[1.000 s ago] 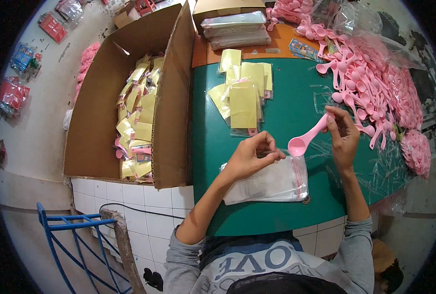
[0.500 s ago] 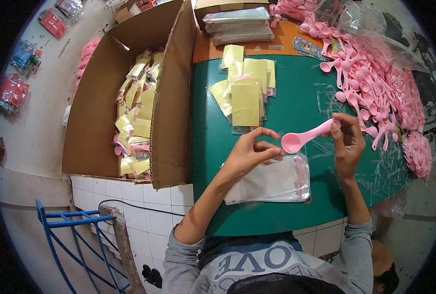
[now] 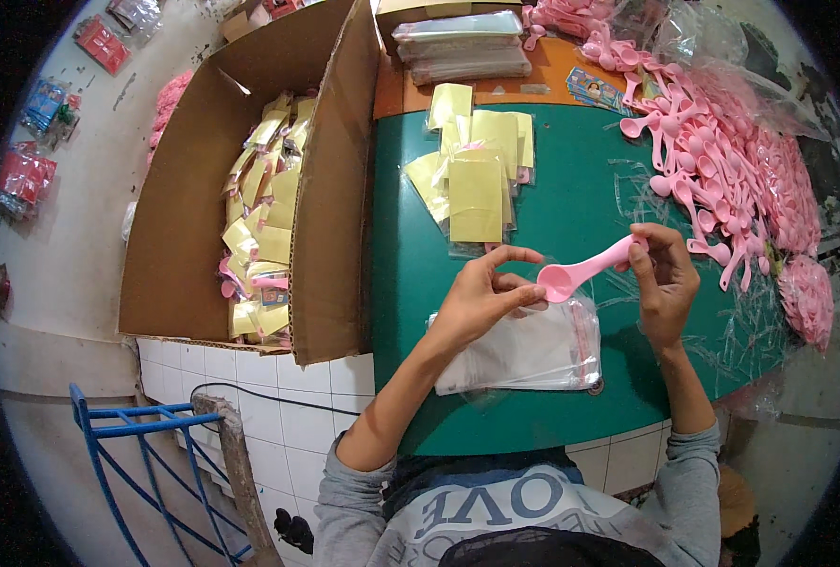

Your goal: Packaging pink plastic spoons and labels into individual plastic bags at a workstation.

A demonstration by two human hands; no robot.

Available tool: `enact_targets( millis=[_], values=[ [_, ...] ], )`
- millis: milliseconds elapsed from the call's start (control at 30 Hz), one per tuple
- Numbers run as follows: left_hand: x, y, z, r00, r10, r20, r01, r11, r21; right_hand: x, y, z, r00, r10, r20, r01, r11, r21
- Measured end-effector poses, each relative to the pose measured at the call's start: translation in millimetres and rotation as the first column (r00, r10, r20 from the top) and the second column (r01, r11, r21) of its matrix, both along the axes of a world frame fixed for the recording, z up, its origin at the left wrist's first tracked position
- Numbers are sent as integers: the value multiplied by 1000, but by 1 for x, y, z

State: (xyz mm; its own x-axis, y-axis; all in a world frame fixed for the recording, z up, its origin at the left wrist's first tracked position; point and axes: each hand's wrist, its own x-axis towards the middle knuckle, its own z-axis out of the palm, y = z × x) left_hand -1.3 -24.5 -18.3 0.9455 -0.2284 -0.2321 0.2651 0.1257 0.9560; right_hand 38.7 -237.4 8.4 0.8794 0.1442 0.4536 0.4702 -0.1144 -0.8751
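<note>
A pink plastic measuring spoon (image 3: 585,270) is held slantwise above the table, its bowl toward the left. My right hand (image 3: 668,283) pinches the end of its handle between thumb and fingers. At the bowl is my left hand (image 3: 484,295), with index finger raised and thumb closed against the other fingers. A faint clear film seems to show by those fingertips, but what they grip is too hard to make out. Below the hands lies a stack of clear plastic bags (image 3: 524,354). Beyond it are several packed bags with yellow cards (image 3: 475,194).
A large cardboard box (image 3: 335,180) holding many packed bags stands to the left. Loose pink spoons (image 3: 699,142) are heaped at the right, near printed cards (image 3: 598,92). Bundled clear bags (image 3: 462,47) lie at the back. A blue metal rack (image 3: 146,416) stands lower left.
The spoon has shifted slightly left and down, its bowl closer to my left fingertips. My right hand has moved a little with it; my left hand has stayed nearly still.
</note>
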Motion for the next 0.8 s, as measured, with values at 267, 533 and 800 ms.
enact_targets(
  millis=[267,533,800],
  values=[
    [0,-6,5,994,-63,91,74,990,-118,-4,10,1,963,153,-220,-151,988,26],
    [-6,-1,11,981,-189,-51,192,978,78,-2,1,7,981,165,-97,-159,985,65],
    [-16,4,24,984,135,113,-114,978,-173,27,31,41,718,688,104,-561,660,-499]
  ],
)
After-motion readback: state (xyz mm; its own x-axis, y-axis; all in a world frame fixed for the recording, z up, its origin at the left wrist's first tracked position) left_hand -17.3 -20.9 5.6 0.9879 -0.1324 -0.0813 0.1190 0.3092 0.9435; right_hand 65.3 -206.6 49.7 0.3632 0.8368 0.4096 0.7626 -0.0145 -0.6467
